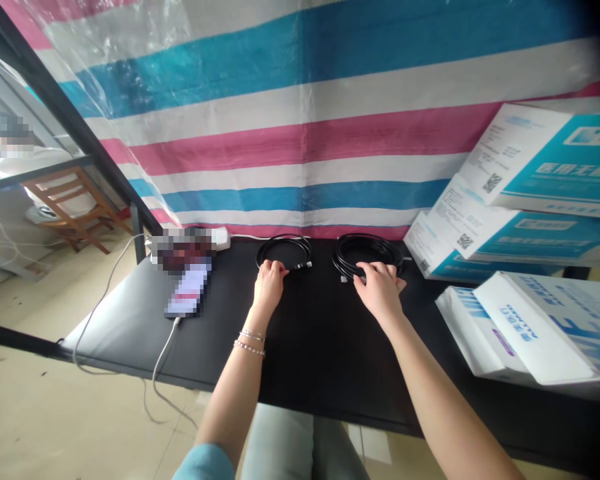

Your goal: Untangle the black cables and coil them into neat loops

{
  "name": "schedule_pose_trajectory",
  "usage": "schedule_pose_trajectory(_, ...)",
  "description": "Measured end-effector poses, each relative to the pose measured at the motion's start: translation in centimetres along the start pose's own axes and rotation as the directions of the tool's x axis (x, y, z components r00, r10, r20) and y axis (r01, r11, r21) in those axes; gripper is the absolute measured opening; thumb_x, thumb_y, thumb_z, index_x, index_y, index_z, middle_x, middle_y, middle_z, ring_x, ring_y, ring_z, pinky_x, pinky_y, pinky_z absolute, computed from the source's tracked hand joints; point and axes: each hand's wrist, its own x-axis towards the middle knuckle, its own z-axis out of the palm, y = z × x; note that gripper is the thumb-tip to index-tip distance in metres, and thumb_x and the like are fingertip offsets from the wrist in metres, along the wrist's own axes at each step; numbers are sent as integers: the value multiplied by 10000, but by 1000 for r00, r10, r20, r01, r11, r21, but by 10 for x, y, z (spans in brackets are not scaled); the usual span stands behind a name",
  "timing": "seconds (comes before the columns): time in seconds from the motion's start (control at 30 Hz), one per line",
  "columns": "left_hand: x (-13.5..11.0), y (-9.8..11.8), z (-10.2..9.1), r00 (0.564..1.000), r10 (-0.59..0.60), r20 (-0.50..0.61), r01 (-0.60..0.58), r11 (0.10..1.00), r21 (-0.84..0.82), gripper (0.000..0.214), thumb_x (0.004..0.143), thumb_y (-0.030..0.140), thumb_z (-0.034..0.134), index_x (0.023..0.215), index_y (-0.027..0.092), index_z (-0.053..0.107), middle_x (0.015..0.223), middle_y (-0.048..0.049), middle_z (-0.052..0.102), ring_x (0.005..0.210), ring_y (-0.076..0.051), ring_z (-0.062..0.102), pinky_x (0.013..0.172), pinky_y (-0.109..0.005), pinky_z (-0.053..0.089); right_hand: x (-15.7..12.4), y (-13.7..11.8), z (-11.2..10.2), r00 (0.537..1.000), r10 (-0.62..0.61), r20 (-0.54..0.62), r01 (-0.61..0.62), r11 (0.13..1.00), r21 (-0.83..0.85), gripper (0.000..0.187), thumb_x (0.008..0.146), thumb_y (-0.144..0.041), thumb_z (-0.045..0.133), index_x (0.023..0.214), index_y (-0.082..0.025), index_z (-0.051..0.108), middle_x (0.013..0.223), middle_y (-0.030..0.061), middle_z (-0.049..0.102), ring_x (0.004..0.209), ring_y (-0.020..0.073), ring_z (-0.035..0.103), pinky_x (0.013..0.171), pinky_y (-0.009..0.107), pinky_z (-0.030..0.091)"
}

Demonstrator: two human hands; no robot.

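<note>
A small loose coil of black cable (284,237) lies on the black tabletop, a plug end showing at its right side. At the near edge of this coil, my left hand (269,288) is closed, fingertips pinched on the cable. To the right rests a larger, thicker coil of black cable (365,241), with a pale connector (344,279) poking out at its front left. My right hand (380,288) is closed over the near edge of that larger coil, its fingers bent around the strands. The fingertips are partly hidden from me.
A phone (189,293) with a charging cable (163,353) lies at left, near a white power strip (221,238). Blue-and-white boxes (480,213) are stacked at right, with white packages (535,327) in front. A striped plastic sheet (300,133) hangs behind the table (325,353).
</note>
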Motion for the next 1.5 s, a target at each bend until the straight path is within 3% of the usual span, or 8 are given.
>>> schedule_pose_trajectory(0.27, -2, 5, -2, 996, -86, -21, 86, 996, 1, 136, 867, 279, 451, 867, 188, 554, 935, -65, 531, 885, -173, 519, 688, -252, 424, 0, 3, 5, 999, -23, -28, 23, 1000, 4, 190, 802, -223, 495, 955, -175, 595, 907, 99, 609, 945, 271, 422, 678, 352, 277)
schedule_pose_trajectory(0.5, -2, 8, -5, 990, -133, 51, 134, 991, -18, 131, 850, 289, 487, 824, 205, 585, 844, -43, 541, 788, -156, 535, 649, -243, 400, 1, 7, 9, 996, -49, -73, 50, 999, 17, 120, 785, -213, 516, 893, -179, 555, 825, 78, 590, 906, 263, 425, 654, 332, 252)
schedule_pose_trajectory(0.8, -4, 11, -8, 992, -126, 12, 126, 990, -69, 134, 846, 279, 484, 862, 213, 600, 943, -45, 515, 765, -143, 548, 635, -230, 409, 4, 7, 5, 999, -22, -31, 22, 1000, -3, 155, 807, -227, 521, 897, -184, 640, 828, 93, 567, 898, 280, 419, 639, 344, 299)
schedule_pose_trajectory(1.1, -2, 11, -7, 991, -136, 3, 135, 983, -126, 139, 846, 291, 475, 866, 214, 589, 957, -41, 510, 620, -102, 514, 643, -247, 422, 7, 11, 2, 988, -37, -147, 42, 999, 30, 249, 844, -297, 456, 864, -158, 662, 782, 110, 619, 827, 268, 452, 631, 350, 333)
schedule_pose_trajectory(1.27, -2, 8, -4, 993, -117, -26, 111, 980, -166, 149, 844, 294, 472, 857, 205, 590, 930, -44, 513, 617, -103, 506, 654, -252, 435, 12, 21, 4, 933, 0, -359, 94, 965, 245, 316, 853, -353, 438, 847, -153, 682, 687, 101, 649, 712, 232, 507, 675, 348, 405)
schedule_pose_trajectory(1.5, -1, 6, -1, 993, -94, -67, 77, 973, -219, 149, 836, 279, 476, 848, 189, 595, 887, -46, 522, 652, -112, 516, 691, -265, 449, 17, 21, 0, 801, 326, -502, 51, 799, 600, 387, 800, -459, 514, 837, -113, 685, 643, 87, 661, 589, 199, 628, 622, 318, 494)
